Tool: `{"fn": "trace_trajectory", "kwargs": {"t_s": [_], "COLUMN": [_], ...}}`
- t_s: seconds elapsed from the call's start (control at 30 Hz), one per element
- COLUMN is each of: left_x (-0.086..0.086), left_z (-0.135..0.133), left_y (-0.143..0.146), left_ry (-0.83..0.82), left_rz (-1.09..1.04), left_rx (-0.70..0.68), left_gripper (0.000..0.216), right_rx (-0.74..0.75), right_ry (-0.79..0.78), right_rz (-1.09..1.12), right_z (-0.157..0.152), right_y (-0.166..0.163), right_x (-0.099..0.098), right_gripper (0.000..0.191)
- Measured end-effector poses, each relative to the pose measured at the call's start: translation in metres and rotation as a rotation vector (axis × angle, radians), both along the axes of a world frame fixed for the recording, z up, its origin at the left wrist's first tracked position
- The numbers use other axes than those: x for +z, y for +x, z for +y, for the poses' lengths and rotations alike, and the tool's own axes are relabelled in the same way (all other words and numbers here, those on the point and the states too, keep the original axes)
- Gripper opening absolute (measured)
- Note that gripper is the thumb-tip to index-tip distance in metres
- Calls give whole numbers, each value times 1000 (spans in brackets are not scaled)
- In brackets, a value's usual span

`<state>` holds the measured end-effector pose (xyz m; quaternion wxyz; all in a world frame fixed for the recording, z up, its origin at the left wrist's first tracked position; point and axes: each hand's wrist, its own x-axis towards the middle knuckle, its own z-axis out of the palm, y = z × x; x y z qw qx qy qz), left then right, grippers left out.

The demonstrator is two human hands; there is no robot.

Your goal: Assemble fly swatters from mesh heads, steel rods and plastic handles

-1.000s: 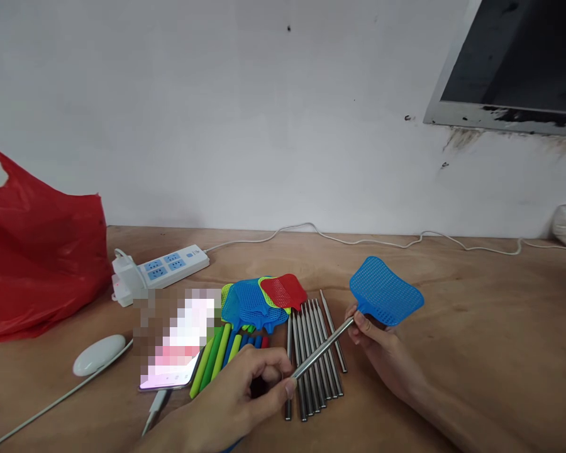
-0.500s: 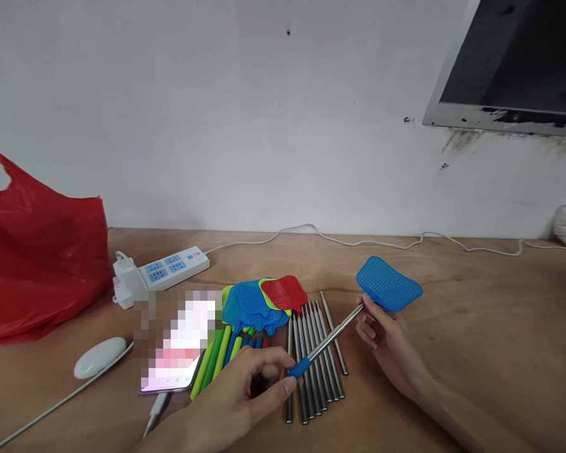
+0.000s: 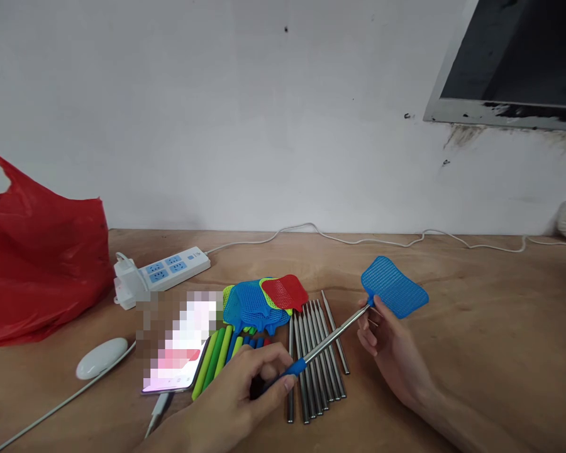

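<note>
I hold one fly swatter above the wooden table [image 3: 476,327]. My left hand [image 3: 238,393] pinches its blue handle [image 3: 293,369] at the low end of the metal rod [image 3: 334,335]. Fingers of my right hand [image 3: 390,349] close on the rod's top, just under the blue mesh head [image 3: 395,286]. Below the rod lie several bare metal rods [image 3: 314,358] side by side. To their left is a heap of blue, green and red mesh heads [image 3: 264,301], and beside my left hand a row of green, blue and red handles [image 3: 221,355].
A phone [image 3: 177,352] with a lit screen lies left of the handles, a white mouse [image 3: 100,357] farther left. A white power strip [image 3: 163,272] and its cable run along the back. A red plastic bag [image 3: 38,264] stands at far left. White wall behind.
The blue handle has come onto the rod's lower end at my left fingers; one second ago that end was bare. The mesh head tipped and shifted a little right and up.
</note>
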<state>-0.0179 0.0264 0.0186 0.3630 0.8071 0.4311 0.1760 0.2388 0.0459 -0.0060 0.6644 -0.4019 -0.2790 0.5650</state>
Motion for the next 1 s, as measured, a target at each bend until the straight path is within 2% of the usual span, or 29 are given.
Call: {"fn": "trace_trajectory", "kwargs": {"t_s": [0.17, 0.23, 0.47, 0.67, 0.93, 1.0], "left_x": [-2, -3, -3, -5, -10, -11], "left_z": [-1, -1, 1, 2, -2, -2], "left_y": [-2, -2, -2, -2, 7, 8], "left_ry": [100, 108, 110, 100, 137, 156], "left_rz": [-11, -4, 27, 58, 85, 95], "left_rx": [-14, -26, -5, -10, 38, 26], "left_gripper": [30, 29, 26, 26, 32, 32], "right_rx": [272, 334, 367, 439, 456, 423], "right_ry": [4, 30, 67, 22, 55, 65], "right_rz": [-90, -93, -112, -55, -130, -133], "right_z": [-7, -10, -12, -11, -10, -10], "right_y": [-8, -11, -11, -10, -21, -23], "right_x": [-3, -4, -7, -12, -11, -9], "right_gripper": [41, 40, 39, 41, 39, 37]}}
